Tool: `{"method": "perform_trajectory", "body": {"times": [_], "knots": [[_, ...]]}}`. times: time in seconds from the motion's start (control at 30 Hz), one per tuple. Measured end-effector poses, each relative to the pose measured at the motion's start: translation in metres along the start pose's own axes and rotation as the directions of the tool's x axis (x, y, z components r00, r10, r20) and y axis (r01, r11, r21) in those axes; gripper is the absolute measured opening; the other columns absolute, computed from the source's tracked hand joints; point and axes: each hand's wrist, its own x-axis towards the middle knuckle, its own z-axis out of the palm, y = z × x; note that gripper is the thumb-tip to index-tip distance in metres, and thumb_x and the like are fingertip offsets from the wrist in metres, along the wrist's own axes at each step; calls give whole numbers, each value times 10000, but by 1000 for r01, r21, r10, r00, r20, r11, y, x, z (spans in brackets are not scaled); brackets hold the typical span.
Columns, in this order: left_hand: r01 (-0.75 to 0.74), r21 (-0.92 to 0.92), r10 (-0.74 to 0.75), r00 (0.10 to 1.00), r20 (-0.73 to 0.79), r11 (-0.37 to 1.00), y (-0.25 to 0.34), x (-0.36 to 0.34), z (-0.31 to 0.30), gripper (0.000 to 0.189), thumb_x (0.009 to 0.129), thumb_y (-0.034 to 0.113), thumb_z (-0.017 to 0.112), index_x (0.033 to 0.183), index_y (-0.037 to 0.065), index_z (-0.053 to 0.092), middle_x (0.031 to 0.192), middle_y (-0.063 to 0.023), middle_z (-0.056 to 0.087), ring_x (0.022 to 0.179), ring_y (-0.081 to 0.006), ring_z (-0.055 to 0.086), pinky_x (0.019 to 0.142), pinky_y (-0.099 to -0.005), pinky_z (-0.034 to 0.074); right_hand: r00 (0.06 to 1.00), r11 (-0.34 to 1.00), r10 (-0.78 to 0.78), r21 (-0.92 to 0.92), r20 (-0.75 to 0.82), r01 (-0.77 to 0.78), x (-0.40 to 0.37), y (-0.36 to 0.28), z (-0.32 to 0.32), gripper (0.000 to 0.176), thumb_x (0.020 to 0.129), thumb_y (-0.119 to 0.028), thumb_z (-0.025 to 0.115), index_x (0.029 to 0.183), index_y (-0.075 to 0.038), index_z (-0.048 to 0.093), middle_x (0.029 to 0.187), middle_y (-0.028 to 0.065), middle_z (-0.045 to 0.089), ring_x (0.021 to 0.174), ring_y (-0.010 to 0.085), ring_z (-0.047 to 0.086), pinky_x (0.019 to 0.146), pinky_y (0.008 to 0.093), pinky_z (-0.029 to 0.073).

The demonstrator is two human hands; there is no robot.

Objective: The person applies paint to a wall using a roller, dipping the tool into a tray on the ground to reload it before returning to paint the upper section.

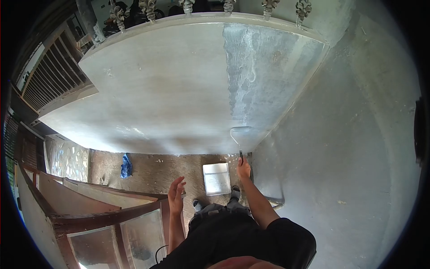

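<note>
My right hand (243, 168) is closed around the dark handle of a paint roller (241, 129). The roller's head lies against the lower right part of the wall (165, 85) in front of me. Above it, a wet, streaky band of coating (242, 67) runs up to the top ledge. My left hand (176, 193) is raised at my left side, holding nothing, its fingers apart. On the floor just ahead of my feet lies a paint tray (217, 179), light inside, left of and below my right hand.
A blue crumpled bag (126, 166) lies on the floor to the left. Wooden panelled doors (94, 237) stand close by my left arm. A grey side wall (340, 157) rises on my right. Ornate balusters (228, 7) line the top ledge.
</note>
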Motion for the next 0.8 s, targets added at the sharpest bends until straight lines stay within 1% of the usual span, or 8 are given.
{"method": "perform_trajectory", "body": {"times": [0.2,0.27,0.3,0.37,0.5,0.57,0.7,0.8], "knots": [[1,-24,-1,1000,-12,1000,-11,2,-1,513,1157,383,598,1507,9,624,1485,-151,695,1286,-278,695,1065,-424,521,1000,998,2,61,-7,-2,-14,-28,-33,473,1140,-411,545,1502,-114,614,1104,296,769,975,540,736,856,636,565],[8,-15,-8,1000,0,1000,-8,2,0,505,1158,373,596,1511,14,624,1491,-153,692,1290,-280,694,1067,-423,522,996,982,-73,172,-42,79,-14,-51,-54,486,1146,-379,554,1536,-91,595,1121,308,761,945,532,741,806,607,572],[12,-14,-12,1000,4,1000,-10,2,0,505,1158,373,596,1511,14,624,1491,-153,692,1290,-280,694,1067,-423,522,997,983,-68,170,-42,74,-12,-61,-60,486,1146,-379,554,1536,-91,595,1121,308,761,945,532,741,806,607,572],[-3,-4,3,1000,29,1000,-13,5,1,500,1158,369,593,1512,17,626,1493,-155,692,1291,-281,694,1066,-422,523,934,932,-253,196,-250,305,-2,-84,-71,457,1162,-310,567,1551,-70,595,893,272,709,740,462,698,672,512,530],[-3,-13,3,999,43,1000,-9,14,9,486,1162,354,587,1507,15,628,1489,-155,693,1285,-279,696,1063,-417,524,900,889,-329,227,-285,397,22,-148,-112,429,1159,-232,577,1554,-63,589,861,238,688,693,394,671,680,463,538],[-32,-11,33,998,52,999,-8,15,13,471,1166,337,579,1507,16,626,1488,-156,691,1278,-276,698,1054,-411,526,872,849,-369,264,-321,457,31,-187,-137,428,1131,-182,617,1538,-53,600,1091,286,765,943,491,755,815,499,591],[-57,-22,59,995,87,998,-10,20,18,458,1169,320,571,1507,15,623,1490,-158,689,1274,-274,699,1050,-408,527,811,783,-462,263,-360,563,53,-269,-189,419,1130,-178,622,1531,-56,610,993,252,749,842,424,740,788,438,587],[-66,-43,70,992,106,997,-12,17,18,462,1168,323,573,1506,12,621,1489,-159,688,1274,-275,698,1050,-410,526,830,798,-455,266,-322,541,57,-318,-221,412,1134,-166,611,1532,-62,608,986,244,746,823,408,733,774,427,584]]}}
